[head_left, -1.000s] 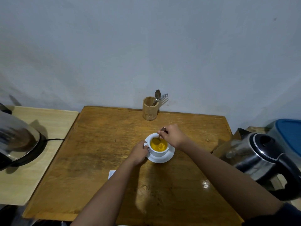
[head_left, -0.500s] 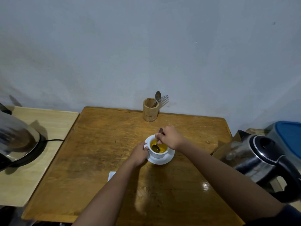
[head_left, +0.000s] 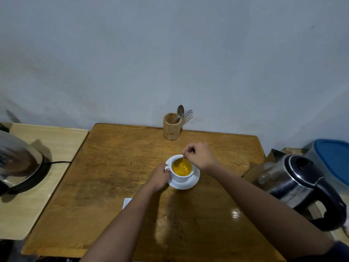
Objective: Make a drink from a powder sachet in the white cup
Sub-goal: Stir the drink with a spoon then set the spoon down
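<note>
The white cup (head_left: 179, 177) stands on a white saucer (head_left: 194, 181) in the middle of the wooden table (head_left: 113, 176), filled with orange-yellow liquid (head_left: 182, 168). My left hand (head_left: 159, 176) grips the cup's handle on its left side. My right hand (head_left: 201, 156) sits just behind and right of the cup, pinching a metal spoon (head_left: 180, 160) whose bowl dips into the liquid at the far left. A white sachet corner (head_left: 127, 202) lies on the table, mostly hidden under my left forearm.
A wooden holder (head_left: 171, 127) with a spoon and forks stands at the table's back edge. A steel kettle (head_left: 294, 184) with a black handle sits at the right, before a blue-lidded container (head_left: 332, 159). Another steel pot (head_left: 18, 163) rests on the pale side table at left.
The spoon has circled inside the cup, from the front left to the far left of the liquid. My right hand shifted slightly with it. My left hand stayed on the handle.
</note>
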Demonstrator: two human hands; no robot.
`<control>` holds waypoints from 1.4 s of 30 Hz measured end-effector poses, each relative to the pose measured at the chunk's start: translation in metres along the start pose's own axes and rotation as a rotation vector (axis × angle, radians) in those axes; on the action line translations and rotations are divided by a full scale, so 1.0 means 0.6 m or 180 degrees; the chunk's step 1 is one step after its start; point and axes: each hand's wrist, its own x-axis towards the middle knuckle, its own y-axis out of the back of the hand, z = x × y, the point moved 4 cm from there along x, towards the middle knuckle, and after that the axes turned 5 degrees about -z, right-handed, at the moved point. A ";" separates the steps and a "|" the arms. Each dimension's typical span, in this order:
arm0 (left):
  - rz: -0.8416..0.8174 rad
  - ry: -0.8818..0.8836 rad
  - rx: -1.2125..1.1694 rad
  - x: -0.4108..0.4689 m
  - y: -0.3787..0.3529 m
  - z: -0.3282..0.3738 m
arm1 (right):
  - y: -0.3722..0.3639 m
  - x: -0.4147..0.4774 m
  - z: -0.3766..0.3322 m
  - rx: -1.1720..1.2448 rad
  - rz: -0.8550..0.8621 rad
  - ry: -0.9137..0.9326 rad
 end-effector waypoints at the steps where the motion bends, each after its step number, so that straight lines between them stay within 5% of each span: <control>1: 0.0000 0.0013 0.0005 0.000 0.000 0.000 | 0.004 -0.001 -0.002 -0.0031 0.0005 0.0023; 12: -0.0017 0.0022 0.0015 0.002 -0.002 -0.001 | 0.045 -0.018 -0.028 -0.0206 0.0075 0.0516; 24: -0.0011 0.0008 0.0037 0.003 -0.002 -0.004 | 0.051 -0.023 -0.003 0.0028 0.0243 0.0366; 37: 0.0072 0.0062 0.0045 0.005 -0.004 -0.007 | 0.046 -0.019 0.041 0.1606 0.0521 -0.0150; 42: 0.0087 0.0073 0.0066 0.004 -0.004 -0.005 | 0.056 -0.019 0.052 0.1600 0.0566 -0.0088</control>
